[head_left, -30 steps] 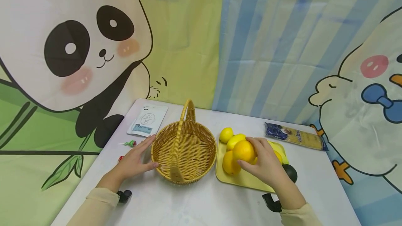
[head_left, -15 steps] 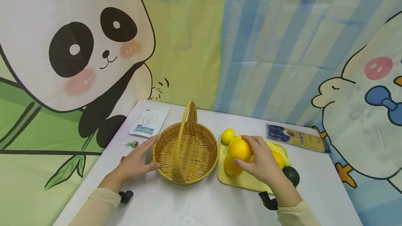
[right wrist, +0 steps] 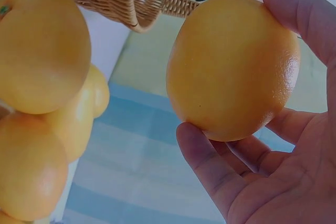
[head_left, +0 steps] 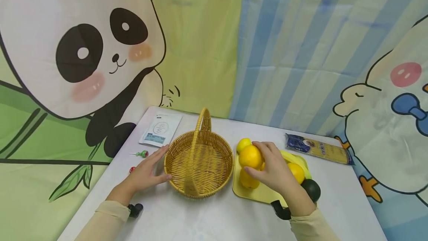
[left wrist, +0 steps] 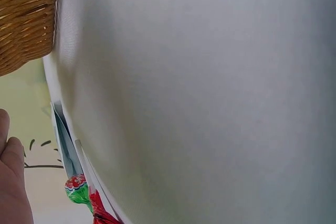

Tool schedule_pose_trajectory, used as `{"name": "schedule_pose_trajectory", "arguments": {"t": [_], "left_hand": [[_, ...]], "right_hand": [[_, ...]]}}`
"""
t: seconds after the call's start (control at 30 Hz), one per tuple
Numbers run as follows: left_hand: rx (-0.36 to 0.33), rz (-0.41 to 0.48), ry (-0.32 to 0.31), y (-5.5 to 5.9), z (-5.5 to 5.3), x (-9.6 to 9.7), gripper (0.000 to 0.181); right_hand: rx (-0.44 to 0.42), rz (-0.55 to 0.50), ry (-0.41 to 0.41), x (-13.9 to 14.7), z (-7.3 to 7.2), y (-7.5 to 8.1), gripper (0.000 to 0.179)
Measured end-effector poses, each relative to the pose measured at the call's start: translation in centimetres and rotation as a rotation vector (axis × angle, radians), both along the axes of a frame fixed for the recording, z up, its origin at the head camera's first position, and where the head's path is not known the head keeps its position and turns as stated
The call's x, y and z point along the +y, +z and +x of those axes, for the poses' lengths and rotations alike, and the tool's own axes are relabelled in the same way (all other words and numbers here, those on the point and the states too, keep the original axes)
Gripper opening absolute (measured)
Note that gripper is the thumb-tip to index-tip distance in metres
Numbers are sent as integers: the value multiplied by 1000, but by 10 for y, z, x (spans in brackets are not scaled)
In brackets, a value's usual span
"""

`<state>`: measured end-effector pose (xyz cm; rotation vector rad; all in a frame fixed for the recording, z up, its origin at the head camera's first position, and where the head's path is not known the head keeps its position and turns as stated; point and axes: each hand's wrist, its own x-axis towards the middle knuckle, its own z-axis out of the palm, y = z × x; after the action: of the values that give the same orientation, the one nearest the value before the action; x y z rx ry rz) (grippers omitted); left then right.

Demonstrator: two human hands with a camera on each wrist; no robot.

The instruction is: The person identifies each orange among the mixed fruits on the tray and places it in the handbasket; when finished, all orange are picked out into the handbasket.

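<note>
In the head view my right hand (head_left: 272, 168) holds an orange (head_left: 250, 157) above the left part of a yellow tray (head_left: 247, 195). The right wrist view shows thumb and fingers around that orange (right wrist: 233, 69), lifted clear of the other fruit. Under it on the tray sits another orange (head_left: 249, 181), and a lemon (head_left: 243, 144) lies at the back corner. Left of the tray stands a wicker basket (head_left: 210, 163) with a tall handle and nothing inside. My left hand (head_left: 145, 174) is at its left rim, fingers extended, fingertips right beside the wicker.
More fruit lies right of my right hand: bananas (head_left: 297, 161), an orange (head_left: 296, 173) and a dark green round fruit (head_left: 311, 190). Behind is a pasta packet (head_left: 319, 148). A white pouch (head_left: 161, 129), a green lollipop (head_left: 144, 154) and a red one (head_left: 132, 169) lie at left.
My right hand has carried the orange a little to the left and slightly up, toward the basket. The left hand keeps its place at the basket's rim.
</note>
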<state>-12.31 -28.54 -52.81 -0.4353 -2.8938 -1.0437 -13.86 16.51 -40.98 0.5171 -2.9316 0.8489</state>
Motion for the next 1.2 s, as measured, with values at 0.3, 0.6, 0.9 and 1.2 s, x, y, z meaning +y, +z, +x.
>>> {"name": "schedule_pose_trajectory", "arguments": {"t": [0.3,0.6,0.9,1.2], "left_hand": [[-19,-6,15,1,0,0,108],[-16,-1,12,1,0,-1,108],[-14,-11,10,-1,0,-1,109],[-18,-14,9,2,2,1,109]], "right_hand": [[21,-9,40,-11,-7,7,86],[6,-7,60,-21,-9,11,84],[22,-1,86,-30,-14,12,84],[4,-5,107,-42,-15,11,84]]}}
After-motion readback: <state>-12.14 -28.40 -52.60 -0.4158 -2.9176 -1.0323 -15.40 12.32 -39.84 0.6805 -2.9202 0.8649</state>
